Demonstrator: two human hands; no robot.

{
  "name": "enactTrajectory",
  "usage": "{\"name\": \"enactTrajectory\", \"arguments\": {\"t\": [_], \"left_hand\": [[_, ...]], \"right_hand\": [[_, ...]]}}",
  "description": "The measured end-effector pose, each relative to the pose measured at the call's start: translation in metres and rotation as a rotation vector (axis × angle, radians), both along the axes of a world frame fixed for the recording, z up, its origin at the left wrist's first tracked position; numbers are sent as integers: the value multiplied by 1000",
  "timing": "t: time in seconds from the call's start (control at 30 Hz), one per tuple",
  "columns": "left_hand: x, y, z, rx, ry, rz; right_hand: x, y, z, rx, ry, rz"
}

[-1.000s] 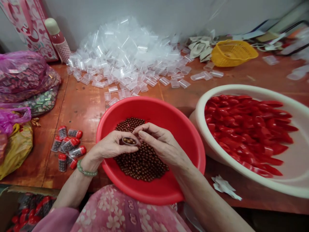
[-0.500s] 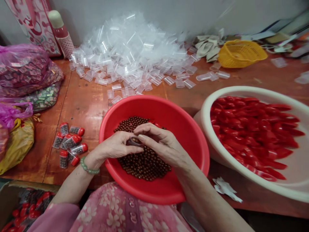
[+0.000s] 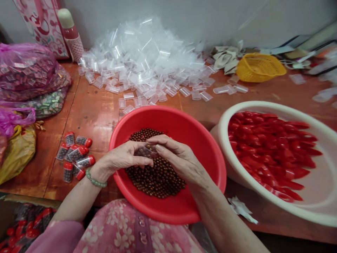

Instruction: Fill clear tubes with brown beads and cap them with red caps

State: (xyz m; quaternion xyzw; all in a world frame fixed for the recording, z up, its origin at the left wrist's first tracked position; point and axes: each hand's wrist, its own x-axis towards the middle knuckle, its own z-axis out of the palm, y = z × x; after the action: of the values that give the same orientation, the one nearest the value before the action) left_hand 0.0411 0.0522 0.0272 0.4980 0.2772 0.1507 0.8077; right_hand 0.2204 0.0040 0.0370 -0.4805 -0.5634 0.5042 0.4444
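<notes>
My left hand is closed around a clear plastic tube, with dark round shapes showing through its wall. A brown ball shows at the tube's right end, beside the fingertips of my right hand. Those fingers are curled together against that end; what lies inside them is hidden. Both hands are above a red basin. Many small brown balls lie in the basin, with a little red showing behind my right fingers.
Left of the basin lie several filled tubes with red caps. Clear empty tubes are heaped at the back. A white tub of red plastic pieces stands right. Plastic bags, a bottle and a yellow basket are around.
The tube now shows more of its length between my hands, with dark shapes visible inside. My hands remain close together over the basin. The view has shifted slightly.
</notes>
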Motion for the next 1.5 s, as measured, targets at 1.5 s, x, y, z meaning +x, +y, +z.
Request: {"name": "enactTrajectory", "arguments": {"t": [1.5], "left_hand": [[0,-2,-3,-165,-290,-38]], "right_hand": [[7,-3,11,335,-302,191]]}}
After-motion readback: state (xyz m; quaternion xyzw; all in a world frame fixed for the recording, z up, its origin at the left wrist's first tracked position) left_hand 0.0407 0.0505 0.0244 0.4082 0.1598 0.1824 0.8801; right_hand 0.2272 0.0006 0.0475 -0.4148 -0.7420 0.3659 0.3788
